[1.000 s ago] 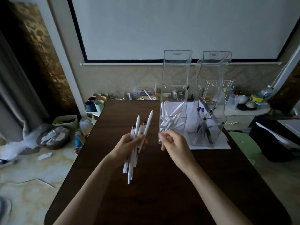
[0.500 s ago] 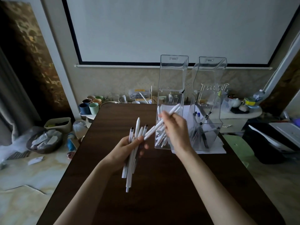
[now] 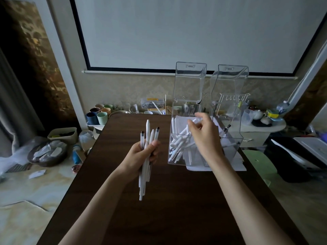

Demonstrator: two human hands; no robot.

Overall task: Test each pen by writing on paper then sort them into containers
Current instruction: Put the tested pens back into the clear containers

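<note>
My left hand (image 3: 141, 156) grips a bundle of several white pens (image 3: 146, 167) upright over the dark wooden table (image 3: 168, 209). My right hand (image 3: 205, 137) hovers over the left clear container (image 3: 178, 149), fingers spread and relaxed, holding nothing. That container holds several white pens. To its right stands a second clear container (image 3: 230, 138) with a few dark-tipped pens. White paper (image 3: 237, 165) lies under both containers. Both lids stand raised.
Beyond the table's far edge sit coloured cups (image 3: 99, 115) and clutter on a low shelf. A bowl (image 3: 46, 152) and a small bin (image 3: 62, 135) lie on the floor at left. A green stool (image 3: 260, 165) and a black case (image 3: 297, 156) stand at right.
My right hand carried one white pen from the bundle to the left container and let it go there; the hand is now empty. The left hand kept its bundle.
</note>
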